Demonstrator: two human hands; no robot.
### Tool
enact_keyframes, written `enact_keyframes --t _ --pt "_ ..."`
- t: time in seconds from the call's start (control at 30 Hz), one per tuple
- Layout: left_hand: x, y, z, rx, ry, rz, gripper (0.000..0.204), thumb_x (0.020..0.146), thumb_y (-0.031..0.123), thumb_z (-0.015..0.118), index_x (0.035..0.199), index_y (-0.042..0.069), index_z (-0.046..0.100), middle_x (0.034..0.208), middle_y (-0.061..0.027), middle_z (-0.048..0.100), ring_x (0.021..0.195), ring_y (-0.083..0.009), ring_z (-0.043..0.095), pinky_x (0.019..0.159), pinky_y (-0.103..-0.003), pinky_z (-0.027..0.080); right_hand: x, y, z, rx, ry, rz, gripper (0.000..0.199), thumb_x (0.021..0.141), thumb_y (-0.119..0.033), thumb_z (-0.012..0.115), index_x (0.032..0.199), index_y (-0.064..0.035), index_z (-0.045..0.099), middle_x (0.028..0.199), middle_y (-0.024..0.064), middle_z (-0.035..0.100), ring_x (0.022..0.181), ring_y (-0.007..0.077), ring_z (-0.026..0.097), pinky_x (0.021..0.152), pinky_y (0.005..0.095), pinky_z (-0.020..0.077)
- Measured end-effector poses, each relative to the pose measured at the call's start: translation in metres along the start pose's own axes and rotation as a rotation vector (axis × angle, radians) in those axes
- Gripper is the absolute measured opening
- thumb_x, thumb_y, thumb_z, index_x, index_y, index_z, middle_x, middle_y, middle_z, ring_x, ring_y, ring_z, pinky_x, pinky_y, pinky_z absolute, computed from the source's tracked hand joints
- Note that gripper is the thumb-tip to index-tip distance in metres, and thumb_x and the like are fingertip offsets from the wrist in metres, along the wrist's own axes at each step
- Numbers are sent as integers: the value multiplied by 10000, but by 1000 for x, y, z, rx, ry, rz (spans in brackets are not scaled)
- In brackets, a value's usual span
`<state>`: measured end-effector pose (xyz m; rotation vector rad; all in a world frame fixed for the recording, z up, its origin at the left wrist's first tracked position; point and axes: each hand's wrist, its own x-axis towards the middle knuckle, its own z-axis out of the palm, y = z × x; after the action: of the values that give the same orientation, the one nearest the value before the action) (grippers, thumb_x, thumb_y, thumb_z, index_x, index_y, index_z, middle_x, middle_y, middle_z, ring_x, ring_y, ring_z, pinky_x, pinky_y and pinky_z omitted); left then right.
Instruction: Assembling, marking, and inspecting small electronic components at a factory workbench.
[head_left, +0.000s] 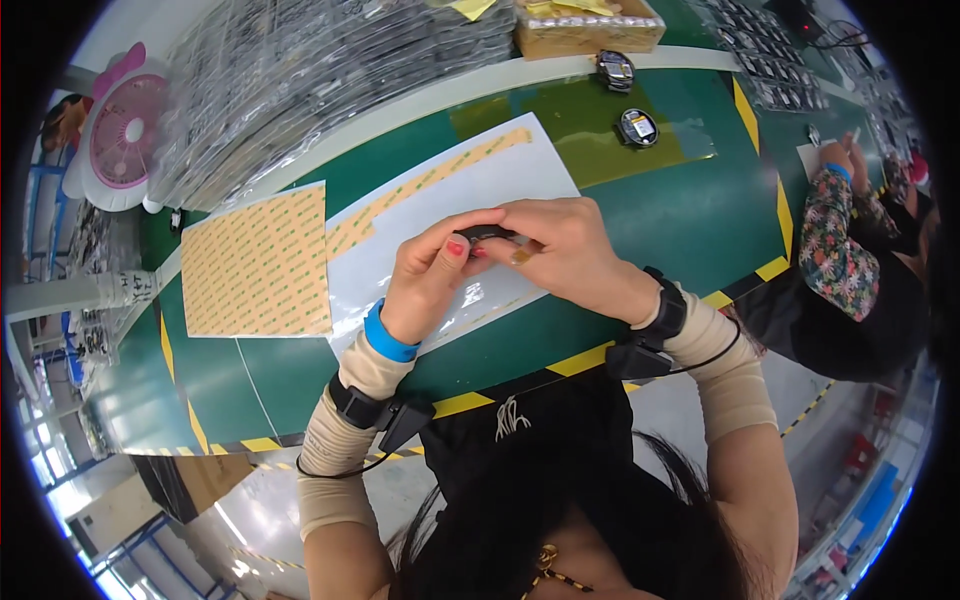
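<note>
Both hands meet above the green tabletop (pixel 690 215), pinching one small black part (pixel 483 233) between them: left hand (pixel 432 275) grips its left end with thumb and fingertips, right hand (pixel 560 250) curls over its right end. The part sits just over a white backing sheet (pixel 470 180) carrying a tan adhesive strip (pixel 420 195). A tan adhesive sheet (pixel 258 265) lies beside it, left. Two round black devices (pixel 637 127) rest further back.
</note>
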<state>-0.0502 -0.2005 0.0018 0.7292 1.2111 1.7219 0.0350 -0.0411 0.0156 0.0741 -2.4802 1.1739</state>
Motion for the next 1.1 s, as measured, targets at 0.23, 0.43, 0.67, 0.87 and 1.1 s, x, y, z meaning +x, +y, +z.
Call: enact_keyframes --t 0.23,0.43,0.67,0.87,1.1 --pt "15 -3 12 -411 191 82 474 944 293 391 1334 33 318 1192 -105 496 1089 -224 500 967 -334 380 8 11 11 -227 284 -238 309 665 -116 699 948 -60 591 794 71 623 582 203 591 478 279 460" --pt "10 -8 4 -419 34 -88 495 948 278 378 1364 45 244 1220 -168 471 1117 -264 488 973 -358 382 1 13 -5 -434 118 -364 382 677 -204 699 1010 -89 550 849 59 611 612 203 604 474 298 468" --pt "13 -4 2 -251 -58 -159 459 955 227 355 1348 10 258 1243 -235 445 1143 -307 472 973 -393 389 8 68 -134 -485 90 18 472 697 -233 727 1111 -78 559 974 118 612 633 212 589 564 250 487" --pt "11 -5 -1 -253 -46 -195 418 950 176 377 1318 -8 303 1210 -223 469 1105 -281 503 947 -357 421 -4 94 -128 -630 -52 -87 486 698 -220 723 1131 -95 539 994 83 609 727 241 610 626 297 491" --pt "12 -5 0 -237 -53 -192 397 951 164 367 1306 -9 329 1206 -217 476 1100 -278 508 944 -355 423 -2 82 -107 -686 142 144 428 716 -285 708 1040 -75 522 914 104 623 743 291 612 632 341 487"
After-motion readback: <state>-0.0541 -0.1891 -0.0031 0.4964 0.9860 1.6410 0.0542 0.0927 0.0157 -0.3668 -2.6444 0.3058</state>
